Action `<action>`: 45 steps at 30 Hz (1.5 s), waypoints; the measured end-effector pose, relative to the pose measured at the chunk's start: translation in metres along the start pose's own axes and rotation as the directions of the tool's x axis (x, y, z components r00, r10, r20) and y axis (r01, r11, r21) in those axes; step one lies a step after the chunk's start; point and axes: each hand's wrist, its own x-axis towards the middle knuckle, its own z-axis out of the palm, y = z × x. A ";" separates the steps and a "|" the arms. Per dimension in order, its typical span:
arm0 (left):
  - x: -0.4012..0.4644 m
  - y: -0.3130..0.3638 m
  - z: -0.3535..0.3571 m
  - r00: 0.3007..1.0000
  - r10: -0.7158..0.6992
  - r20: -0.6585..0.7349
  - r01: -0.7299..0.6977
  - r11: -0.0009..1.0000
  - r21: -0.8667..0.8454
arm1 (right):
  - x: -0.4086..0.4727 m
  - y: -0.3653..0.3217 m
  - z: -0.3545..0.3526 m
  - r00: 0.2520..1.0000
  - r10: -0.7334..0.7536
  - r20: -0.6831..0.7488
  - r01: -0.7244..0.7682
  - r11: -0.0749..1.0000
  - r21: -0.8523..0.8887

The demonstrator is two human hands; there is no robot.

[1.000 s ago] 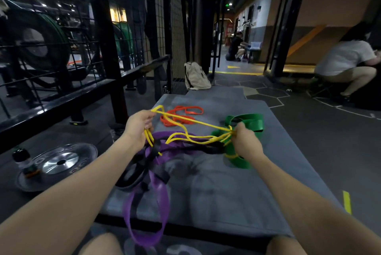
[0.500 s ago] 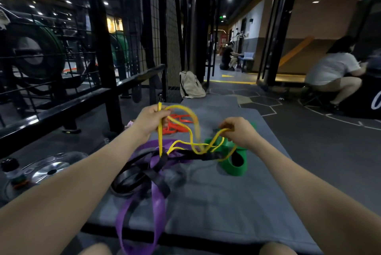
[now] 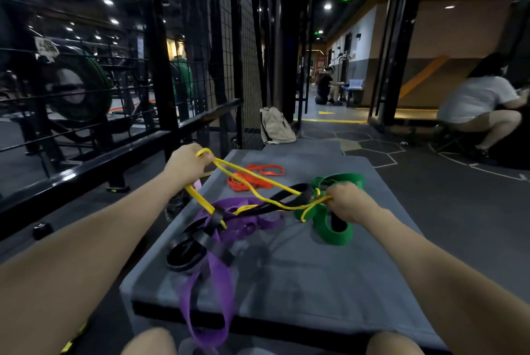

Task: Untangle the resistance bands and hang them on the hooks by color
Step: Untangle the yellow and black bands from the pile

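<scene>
Above grey mat (image 3: 329, 283): both arms extended, left hand (image 3: 187, 164) and right hand (image 3: 348, 201) fingers clamped on yellow band (image 3: 258, 195)

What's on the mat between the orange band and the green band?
In the head view, the taut yellow band and a black band cross between orange band and green band.

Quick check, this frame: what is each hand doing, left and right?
Left hand: closed, gripping one end of the yellow band.
Right hand: closed, gripping the other end of the yellow band, beside the green band.
</scene>
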 end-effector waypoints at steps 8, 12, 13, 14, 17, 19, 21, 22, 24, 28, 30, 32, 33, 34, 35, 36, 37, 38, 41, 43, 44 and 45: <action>-0.013 0.000 0.011 0.995 0.023 0.096 0.023 0.892 -0.451 | -0.008 -0.020 0.000 0.979 -0.161 0.122 0.164 0.986 -0.015; -0.020 0.006 0.007 0.978 0.103 0.183 0.032 0.788 -0.615 | -0.010 -0.035 -0.001 0.914 -0.193 0.356 0.156 0.979 0.129; -0.022 0.007 0.007 0.972 0.121 0.202 0.033 0.779 -0.626 | -0.009 -0.041 -0.002 0.915 -0.205 0.346 0.147 0.971 0.186; -0.024 0.009 0.006 0.966 0.135 0.219 0.037 0.771 -0.636 | -0.008 -0.048 -0.004 0.929 -0.218 0.300 0.136 0.953 0.271; -0.027 0.012 0.010 0.955 0.153 0.253 0.075 0.703 -0.707 | 0.004 -0.078 -0.011 0.961 -0.273 0.039 0.194 0.771 0.607; -0.027 0.013 0.016 0.945 0.178 0.273 0.090 0.663 -0.743 | 0.015 -0.101 -0.014 0.950 -0.308 -0.048 0.225 0.572 0.789; -0.025 0.015 0.022 0.942 0.188 0.277 0.093 0.647 -0.757 | 0.023 -0.118 -0.015 0.944 -0.321 -0.070 0.201 0.396 0.896; -0.023 0.014 0.024 0.946 0.177 0.271 0.101 0.635 -0.766 | 0.024 -0.123 -0.017 0.941 -0.331 -0.071 0.188 0.338 0.922; -0.020 0.008 0.028 0.952 0.148 0.267 0.118 0.627 -0.770 | 0.025 -0.123 -0.019 0.955 -0.295 -0.044 0.128 0.270 0.954; -0.019 -0.013 0.047 0.921 0.211 0.329 0.081 0.720 -0.689 | 0.034 -0.100 -0.017 0.993 -0.083 -0.078 0.082 0.049 0.995; -0.022 -0.024 0.067 0.905 0.197 0.376 0.058 0.820 -0.570 | 0.042 -0.086 -0.010 0.994 0.032 -0.106 0.104 0.057 0.993; -0.025 -0.038 0.092 0.897 0.163 0.412 0.013 0.920 -0.393 | 0.047 -0.071 0.001 0.982 0.133 -0.131 0.109 0.156 0.982; -0.026 -0.046 0.104 0.886 0.154 0.438 -0.027 0.959 -0.283 | 0.049 -0.063 0.007 0.974 0.178 -0.138 0.096 0.228 0.969; -0.028 -0.053 0.113 0.873 0.137 0.468 -0.071 0.985 -0.158 | 0.050 -0.054 0.013 0.966 0.210 -0.148 0.075 0.320 0.944; -0.031 -0.060 0.122 0.864 0.111 0.491 -0.107 0.994 -0.035 | 0.049 -0.045 0.018 0.961 0.224 -0.159 0.049 0.427 0.903; -0.033 -0.067 0.128 0.857 0.077 0.510 -0.129 0.989 0.066 | 0.046 -0.036 0.022 0.958 0.229 -0.172 0.023 0.540 0.841; -0.035 -0.073 0.133 0.846 0.042 0.531 -0.134 0.981 0.137 | 0.043 -0.028 0.028 0.956 0.231 -0.178 -0.014 0.647 0.763; -0.038 -0.078 0.137 0.832 0.019 0.555 -0.138 0.975 0.174 | 0.040 -0.018 0.034 0.955 0.241 -0.172 -0.060 0.729 0.682; -0.043 -0.084 0.143 0.808 -0.008 0.589 -0.129 0.973 0.191 | 0.031 0.008 0.052 0.942 0.331 -0.057 -0.257 0.818 0.514; -0.041 -0.085 0.141 0.823 -0.011 0.569 -0.127 0.971 0.204 | 0.029 0.020 0.067 0.934 0.353 0.050 -0.341 0.844 0.414; -0.039 -0.086 0.140 0.835 -0.004 0.550 -0.126 0.972 0.200 | 0.029 0.023 0.075 0.935 0.343 0.095 -0.353 0.862 0.364; -0.035 -0.086 0.139 0.851 0.005 0.525 -0.121 0.975 0.186 | 0.028 0.023 0.081 0.935 0.327 0.136 -0.354 0.877 0.324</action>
